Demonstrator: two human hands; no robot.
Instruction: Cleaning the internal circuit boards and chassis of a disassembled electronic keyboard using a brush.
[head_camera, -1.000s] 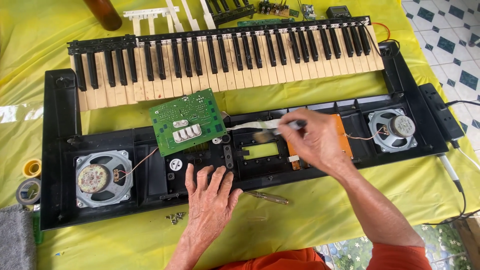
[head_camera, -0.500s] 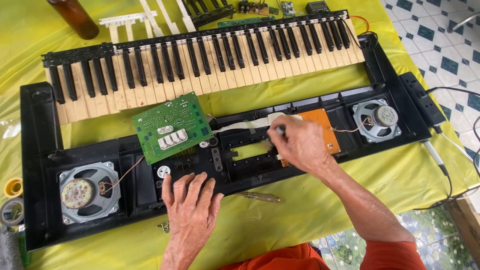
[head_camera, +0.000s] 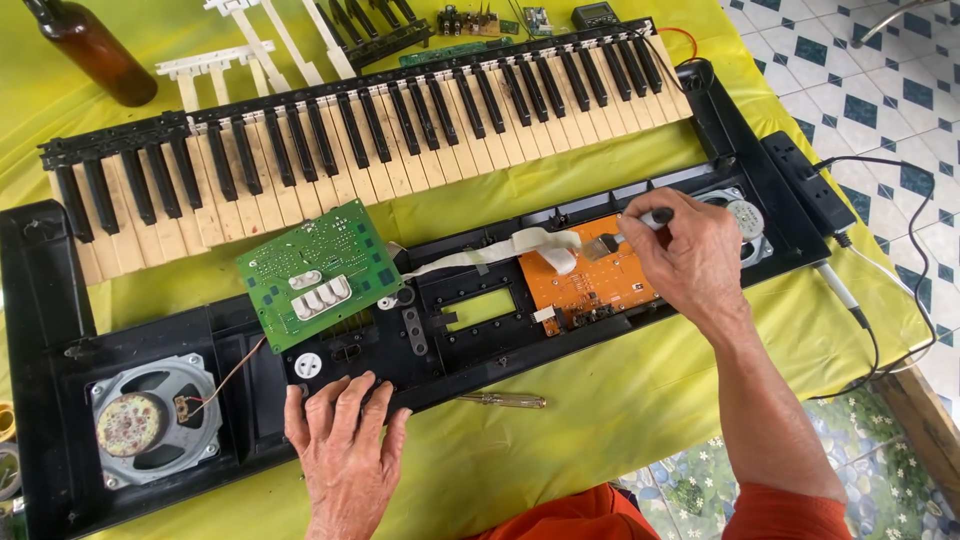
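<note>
Right hand: clenched on a small brush, tip touching the orange circuit board. Left hand: released, pressed flat on the black keyboard casing, well left of that board; casing's long axis is laid left-right.

The right hand holds a brush over the orange circuit board; the left hand presses the black keyboard casing (green board just above it).

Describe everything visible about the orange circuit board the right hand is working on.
The orange circuit board lies flat in the open black keyboard casing, right of its rectangular window. It looks like a thin copper-toned board with fine traces and small holes. A pale ribbon cable folds onto its upper left corner. The right hand covers its right end, holding a slim tool tip down on it.
</note>
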